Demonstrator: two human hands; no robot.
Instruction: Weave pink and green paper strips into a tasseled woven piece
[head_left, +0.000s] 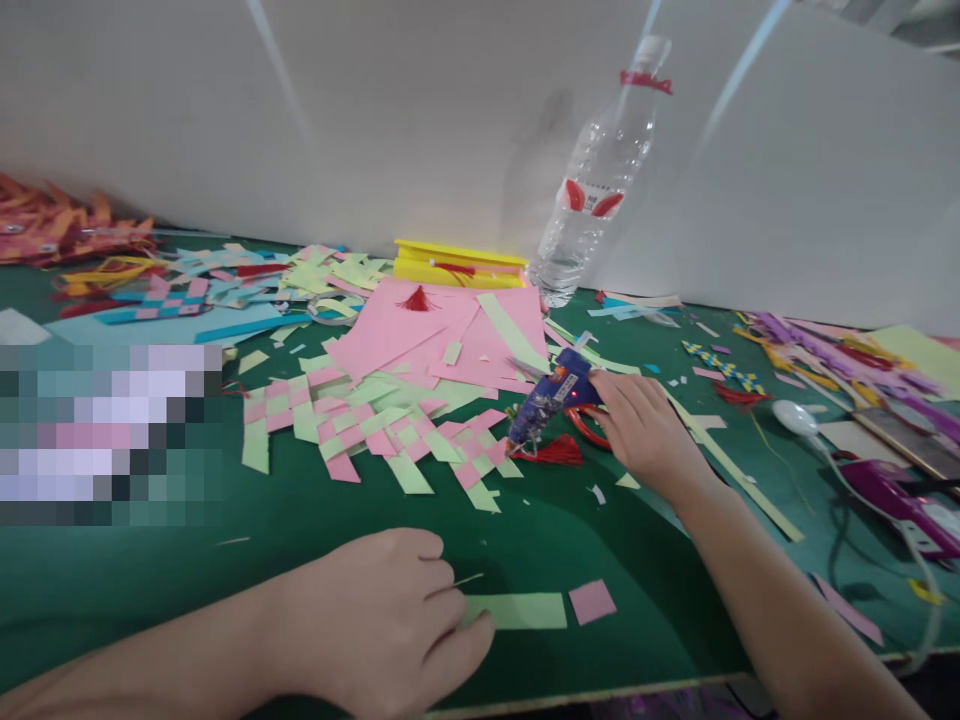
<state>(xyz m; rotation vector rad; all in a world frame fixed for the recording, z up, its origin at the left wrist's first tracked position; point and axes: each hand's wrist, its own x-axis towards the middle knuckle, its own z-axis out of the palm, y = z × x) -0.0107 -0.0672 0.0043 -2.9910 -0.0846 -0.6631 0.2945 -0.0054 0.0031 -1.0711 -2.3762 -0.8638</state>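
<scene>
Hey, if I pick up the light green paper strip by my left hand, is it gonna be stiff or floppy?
The light green strip would probably be floppy, since it looks like thin paper. It's likely very light, being narrow and flat. It may be hard to lift, as its visible part seems to lie flat on the green table.

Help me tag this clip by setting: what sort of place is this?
Likely a papercraft workspace, perhaps in a classroom or workshop. The right hand holds a blue glue gun; woven pink and green paper lies on the green tabletop, and a cut green strip lies by the left hand.
</scene>
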